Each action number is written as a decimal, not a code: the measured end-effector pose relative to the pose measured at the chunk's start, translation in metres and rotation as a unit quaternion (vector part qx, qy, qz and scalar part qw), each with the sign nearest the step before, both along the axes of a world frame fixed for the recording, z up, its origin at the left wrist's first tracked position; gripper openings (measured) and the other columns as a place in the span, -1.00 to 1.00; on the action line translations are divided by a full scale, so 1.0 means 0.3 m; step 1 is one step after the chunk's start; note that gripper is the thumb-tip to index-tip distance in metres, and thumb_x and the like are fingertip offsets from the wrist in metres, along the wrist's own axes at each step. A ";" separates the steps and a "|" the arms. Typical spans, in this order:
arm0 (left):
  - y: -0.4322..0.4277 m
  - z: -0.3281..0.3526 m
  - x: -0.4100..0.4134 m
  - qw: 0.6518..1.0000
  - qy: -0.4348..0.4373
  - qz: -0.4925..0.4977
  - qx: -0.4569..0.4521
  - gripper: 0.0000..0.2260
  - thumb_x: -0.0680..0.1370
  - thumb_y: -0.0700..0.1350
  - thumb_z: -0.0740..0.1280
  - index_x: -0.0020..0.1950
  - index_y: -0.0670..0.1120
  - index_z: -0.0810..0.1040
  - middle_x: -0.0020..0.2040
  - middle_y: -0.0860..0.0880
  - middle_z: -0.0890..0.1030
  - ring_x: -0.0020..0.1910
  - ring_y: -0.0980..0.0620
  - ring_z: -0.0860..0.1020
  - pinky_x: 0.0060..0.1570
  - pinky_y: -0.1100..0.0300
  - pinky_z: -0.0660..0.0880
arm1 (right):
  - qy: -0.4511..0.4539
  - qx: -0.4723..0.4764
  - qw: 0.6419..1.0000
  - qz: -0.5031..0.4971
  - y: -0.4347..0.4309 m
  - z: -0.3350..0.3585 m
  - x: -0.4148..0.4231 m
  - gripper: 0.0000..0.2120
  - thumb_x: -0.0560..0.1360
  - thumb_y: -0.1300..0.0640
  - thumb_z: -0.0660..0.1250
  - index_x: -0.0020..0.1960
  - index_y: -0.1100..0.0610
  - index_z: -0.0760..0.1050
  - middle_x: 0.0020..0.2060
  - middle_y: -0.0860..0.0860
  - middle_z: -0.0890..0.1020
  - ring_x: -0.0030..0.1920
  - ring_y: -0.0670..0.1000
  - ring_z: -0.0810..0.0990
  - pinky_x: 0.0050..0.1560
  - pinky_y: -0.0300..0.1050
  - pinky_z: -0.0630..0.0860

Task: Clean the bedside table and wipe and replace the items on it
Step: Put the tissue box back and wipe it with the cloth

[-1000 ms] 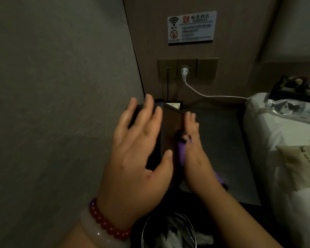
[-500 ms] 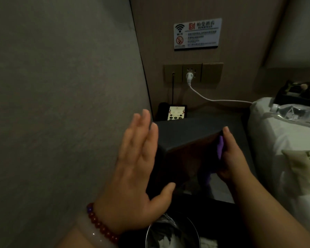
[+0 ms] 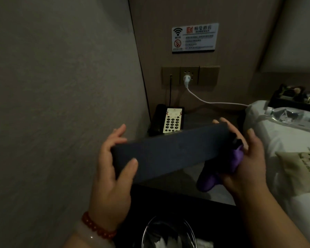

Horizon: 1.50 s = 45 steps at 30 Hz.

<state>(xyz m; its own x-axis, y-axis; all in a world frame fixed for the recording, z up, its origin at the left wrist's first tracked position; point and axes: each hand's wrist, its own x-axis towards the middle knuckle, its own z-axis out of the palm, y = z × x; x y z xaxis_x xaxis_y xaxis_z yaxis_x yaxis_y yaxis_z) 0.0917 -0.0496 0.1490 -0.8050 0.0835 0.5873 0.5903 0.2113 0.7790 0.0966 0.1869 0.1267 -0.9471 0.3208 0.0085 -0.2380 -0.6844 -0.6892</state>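
dim hotel corner, with a grey table (image 3: 191, 187) set between the side wall and the bed (image 3: 279, 140). half a second ago the left hand (image 3: 111, 172) lay flat, fingers straight, against the left end of the dark box (image 3: 172, 153). now its thumb is hooked over the near face and its fingers curl behind the far one. the box has swung round too: earlier a corner pointed at the camera, now its long plain side faces it, sloping up to the right. the phone (image 3: 170, 120) in the table's rear left corner shows far more than before.

the right hand (image 3: 249, 158) grips the box's right end, fingertips curled over the top edge, with a purple cloth (image 3: 217, 176) bunched between palm and box and hanging below. both hands hold the box in the air over the front half of the table.

the box looks matte, charcoal, long and narrow. i cannot tell what it holds.

a white cable (image 3: 213, 102) runs from the wall socket (image 3: 188, 76) toward the bed. a bin (image 3: 168, 233) sits below the table's front edge.
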 end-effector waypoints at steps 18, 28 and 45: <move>0.046 -0.101 -0.082 0.959 -0.253 0.017 0.124 -0.70 0.64 -0.03 0.13 0.28 0.35 0.37 0.32 0.27 0.42 0.35 0.24 0.37 0.37 0.19 0.26 | -0.072 0.299 0.943 -0.128 0.032 -0.099 0.034 -0.78 0.49 0.21 0.31 0.08 -0.03 0.56 0.22 -0.17 0.56 0.04 -0.14 0.57 -0.04 -0.34 0.55; 0.097 -0.248 -0.130 0.968 -0.246 0.023 0.038 -0.42 0.42 0.15 0.12 0.46 0.19 0.28 0.46 0.13 0.32 0.44 0.18 0.27 0.45 0.00 0.20 | -0.276 0.508 0.791 -0.198 0.084 -0.142 0.031 -0.65 0.55 0.17 0.21 0.30 -0.01 0.50 -0.01 0.04 0.66 0.00 0.02 0.59 -0.05 -0.24 0.35; 0.219 -0.408 -0.299 0.932 -0.353 -0.083 -0.034 -0.51 0.64 -0.26 0.08 0.52 0.10 0.10 0.23 0.36 0.28 0.05 0.65 0.30 -0.02 0.72 0.17 | -0.382 0.641 0.638 -0.192 0.192 -0.305 -0.087 -0.71 0.53 0.22 0.20 0.18 0.10 0.58 -0.02 0.22 0.66 -0.01 0.21 0.61 -0.17 -0.14 0.38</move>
<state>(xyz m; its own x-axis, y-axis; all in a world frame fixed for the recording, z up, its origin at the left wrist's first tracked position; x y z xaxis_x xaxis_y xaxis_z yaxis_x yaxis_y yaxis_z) 0.0020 0.0162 0.0266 -0.9614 0.2590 -0.0935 -0.0341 0.2248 0.9738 0.0705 0.2446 0.0350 -0.6858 0.7235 0.0794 0.5220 0.5650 -0.6390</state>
